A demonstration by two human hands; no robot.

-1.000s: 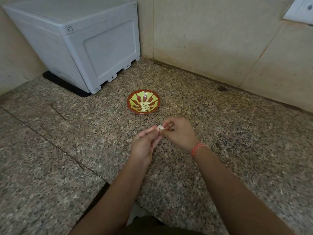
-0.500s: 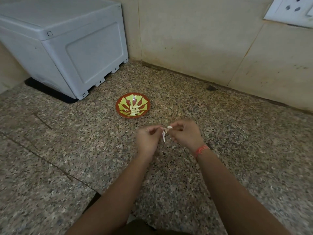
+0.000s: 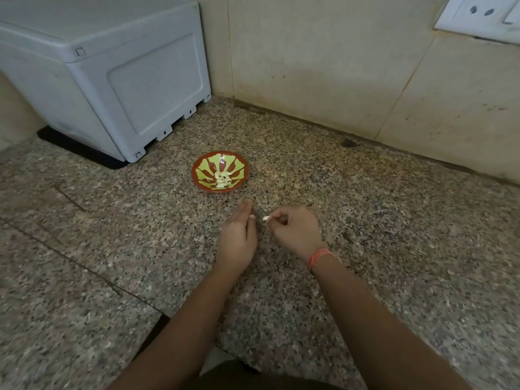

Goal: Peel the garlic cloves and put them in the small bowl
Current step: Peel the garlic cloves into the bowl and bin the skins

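Note:
A small red and green bowl point(image 3: 202, 181) stands on the granite counter and holds several peeled garlic cloves point(image 3: 222, 180). My right hand point(image 3: 295, 233) is just below and right of the bowl, pinching a white garlic clove point(image 3: 266, 218) at its fingertips. My left hand point(image 3: 239, 235) hovers beside it with straight fingers and holds nothing. A small gap separates the two hands.
A grey plastic box point(image 3: 112, 71) stands at the back left on a black base. Tiled walls point(image 3: 323, 60) close off the back, with a white socket plate point(image 3: 481, 15) at the top right. A seam point(image 3: 84, 268) runs across the speckled counter at the left.
The two hands were together working on the clove; now my left hand has let go and opened, moving apart. The strip of peel seen half a second ago is no longer visible.

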